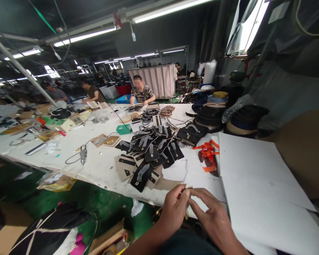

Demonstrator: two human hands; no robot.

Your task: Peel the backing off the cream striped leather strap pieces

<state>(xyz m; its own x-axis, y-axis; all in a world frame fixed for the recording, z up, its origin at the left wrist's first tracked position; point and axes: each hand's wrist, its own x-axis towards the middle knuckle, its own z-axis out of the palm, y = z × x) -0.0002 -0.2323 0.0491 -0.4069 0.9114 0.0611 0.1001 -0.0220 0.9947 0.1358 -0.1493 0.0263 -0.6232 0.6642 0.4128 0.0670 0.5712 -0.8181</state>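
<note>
At the front edge of the worktable (138, 189), my left hand (175, 207) and my right hand (212, 212) meet fingertip to fingertip. Both are closed in a pinch. A small pale scrap (188, 186) shows at the left fingertips, too little of it visible to name. Fingers hide whatever else lies between the hands. Beyond them is a heap of black flaps (152, 153) with gold-coloured metal fittings and clear film strips. Beige panels with black stripes (126, 161) lie under and beside the heap. A black bag (192, 133) with a clasp sits behind it.
White sheets (260, 177) are stacked to my right, beside orange straps (208, 154). Rolls of black webbing (210, 115) stand behind. A corded hand tool (83, 154) and a shallow cardboard tray (112, 141) lie left. A co-worker (142, 92) sits across the table.
</note>
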